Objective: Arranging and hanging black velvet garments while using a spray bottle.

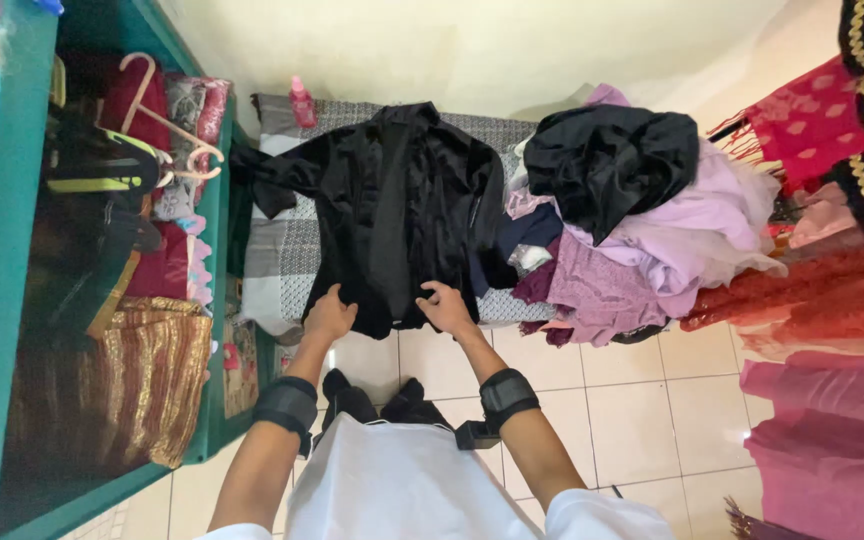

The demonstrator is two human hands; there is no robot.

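While flat, both hands on black garment.

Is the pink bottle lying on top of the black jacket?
No, the pink bottle stands apart from the black jacket, beyond its sleeve.

Black jacket on grey checked cloth

Jacket lies spread flat on the padded board directly before me. My left hand and right hand rest on its near hem, apart from each other. Clothes pile sits on the board's right end, touching the jacket's right sleeve. Bottle stands at the board's far edge, behind the jacket. Cabinet stands to my left, hangers on garments inside. Hanging garments to my right.
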